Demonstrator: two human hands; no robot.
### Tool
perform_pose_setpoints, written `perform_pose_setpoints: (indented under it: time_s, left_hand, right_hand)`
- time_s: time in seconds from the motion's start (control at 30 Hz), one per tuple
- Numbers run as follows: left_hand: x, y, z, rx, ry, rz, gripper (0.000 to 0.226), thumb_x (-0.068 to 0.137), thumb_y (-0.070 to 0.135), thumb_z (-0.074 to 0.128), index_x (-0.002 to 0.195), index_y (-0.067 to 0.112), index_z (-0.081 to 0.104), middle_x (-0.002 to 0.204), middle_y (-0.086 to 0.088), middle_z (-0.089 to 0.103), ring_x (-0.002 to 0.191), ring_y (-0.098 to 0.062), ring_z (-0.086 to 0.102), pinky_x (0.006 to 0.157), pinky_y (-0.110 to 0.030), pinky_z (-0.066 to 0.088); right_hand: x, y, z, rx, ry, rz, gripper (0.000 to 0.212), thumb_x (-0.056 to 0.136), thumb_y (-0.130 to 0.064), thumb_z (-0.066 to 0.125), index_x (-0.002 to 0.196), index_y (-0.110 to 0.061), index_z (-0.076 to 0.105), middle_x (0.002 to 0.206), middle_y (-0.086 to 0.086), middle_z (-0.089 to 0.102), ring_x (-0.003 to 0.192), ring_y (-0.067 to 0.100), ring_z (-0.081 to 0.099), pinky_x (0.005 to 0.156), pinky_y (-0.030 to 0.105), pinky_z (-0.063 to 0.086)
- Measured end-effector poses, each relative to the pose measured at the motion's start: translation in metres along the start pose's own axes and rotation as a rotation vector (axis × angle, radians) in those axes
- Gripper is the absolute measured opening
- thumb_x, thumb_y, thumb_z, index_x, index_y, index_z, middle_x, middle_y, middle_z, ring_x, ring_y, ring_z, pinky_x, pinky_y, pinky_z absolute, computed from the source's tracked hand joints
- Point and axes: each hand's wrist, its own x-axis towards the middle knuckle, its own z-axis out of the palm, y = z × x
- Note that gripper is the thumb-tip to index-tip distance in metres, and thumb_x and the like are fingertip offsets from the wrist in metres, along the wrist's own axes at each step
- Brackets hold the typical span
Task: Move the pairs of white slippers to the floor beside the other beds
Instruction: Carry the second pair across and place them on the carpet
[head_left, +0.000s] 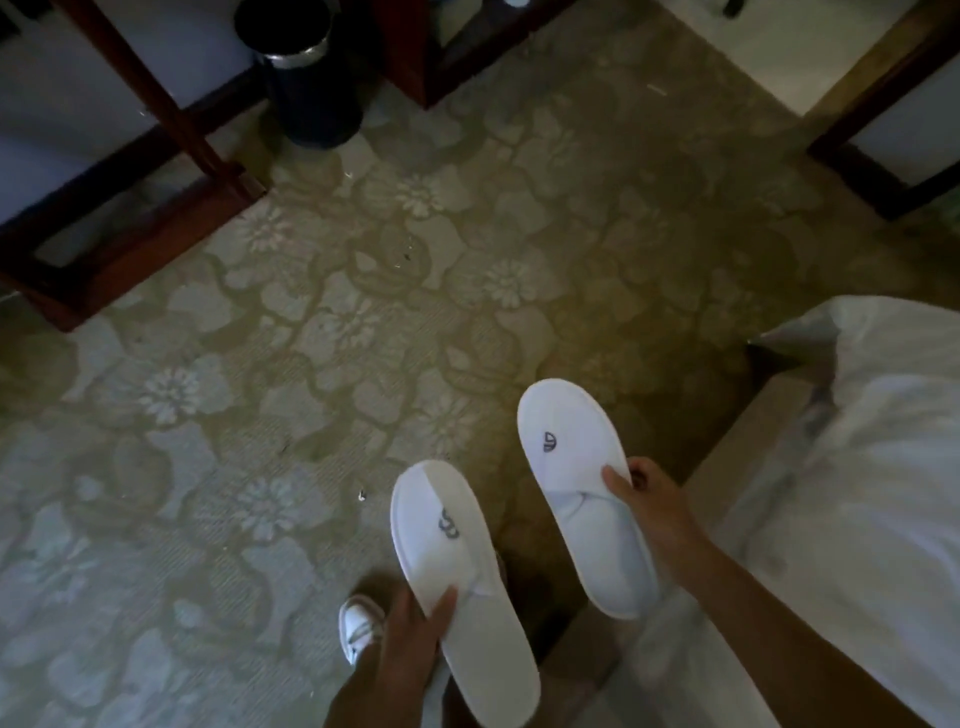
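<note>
I see two white slippers held up over the patterned carpet (291, 332), one in each hand. My left hand (410, 629) holds the left slipper (457, 582) near its open heel end: the thumb lies across the top at the edge of the upper, and the other fingers are hidden beneath the sole, so the hand is closed around it. The toe points away from me, and a small dark logo shows on the upper. My right hand (649, 509) holds the right slipper (576, 493) by its right-hand edge, with the thumb pressed on the upper where the fabric creases and the curled fingers (640, 475) tucked at the side. That slipper sits higher and further forward than the left one, also toe away, with its own dark logo visible. The two slippers are apart, not touching.

Neither slipper is on the floor; both hang above the carpet, just left of the bed (857, 467) with white bedding that fills the lower right. Below my left hand a white shoe (358, 623) stands on the carpet. Further off, at the upper left, a dark wooden frame (135, 208) rests on the carpet, and just beside it stands a dark round bin (306, 73) with a metal rim. Another dark wooden piece (883, 119) shows at the upper right, well apart from the slippers.
</note>
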Motion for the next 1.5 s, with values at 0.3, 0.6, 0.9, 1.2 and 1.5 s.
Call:
perform_pose_setpoints:
  time_s: [0.3, 0.6, 0.9, 1.2, 1.5]
  left_hand:
    - [0.197, -0.083, 0.069, 0.141, -0.055, -0.003, 0.036, 0.093, 0.017, 0.063, 0.125, 0.003, 0.059, 0.105, -0.004, 0.067, 0.082, -0.008, 0.064, 0.054, -0.004, 0.048]
    - [0.351, -0.18, 0.128, -0.018, 0.046, -0.133, 0.06, 0.072, 0.035, 0.079, 0.127, 0.017, 0.062, 0.128, -0.009, 0.067, 0.111, -0.032, 0.066, 0.094, -0.052, 0.055]
    - [0.385, -0.249, 0.182, 0.023, 0.292, -0.125, 0.06, 0.079, 0.017, 0.078, 0.131, 0.0, 0.054, 0.128, -0.015, 0.065, 0.116, -0.032, 0.063, 0.095, -0.039, 0.052]
    - [0.398, -0.247, 0.205, -0.088, 0.344, -0.145, 0.051, 0.084, 0.009, 0.073, 0.128, -0.006, 0.054, 0.127, -0.02, 0.064, 0.103, -0.027, 0.061, 0.084, -0.029, 0.045]
    - [0.407, -0.246, 0.219, 0.085, 0.521, -0.261, 0.071, 0.079, 0.028, 0.076, 0.133, -0.001, 0.041, 0.137, -0.02, 0.052, 0.127, -0.037, 0.051, 0.107, -0.05, 0.043]
  right_hand:
    - [0.191, 0.107, 0.085, -0.142, -0.023, -0.051, 0.038, 0.081, -0.029, 0.072, 0.107, -0.004, 0.062, 0.094, 0.007, 0.058, 0.088, 0.021, 0.053, 0.07, 0.027, 0.038]
    - [0.318, 0.208, 0.136, -0.106, 0.003, -0.06, 0.042, 0.084, -0.026, 0.069, 0.12, -0.005, 0.059, 0.104, 0.005, 0.056, 0.097, 0.02, 0.053, 0.075, 0.028, 0.039]
    - [0.384, 0.258, 0.152, -0.072, 0.051, -0.088, 0.048, 0.082, -0.022, 0.072, 0.122, -0.005, 0.054, 0.105, 0.003, 0.052, 0.097, 0.017, 0.05, 0.064, 0.021, 0.038]
    - [0.405, 0.268, 0.158, -0.155, 0.049, -0.194, 0.041, 0.082, -0.019, 0.071, 0.116, -0.001, 0.056, 0.101, 0.007, 0.055, 0.094, 0.018, 0.05, 0.078, 0.028, 0.038]
    - [0.418, 0.277, 0.171, -0.311, 0.215, -0.263, 0.04, 0.076, -0.016, 0.076, 0.111, -0.003, 0.059, 0.119, 0.017, 0.058, 0.107, 0.026, 0.055, 0.082, 0.027, 0.039]
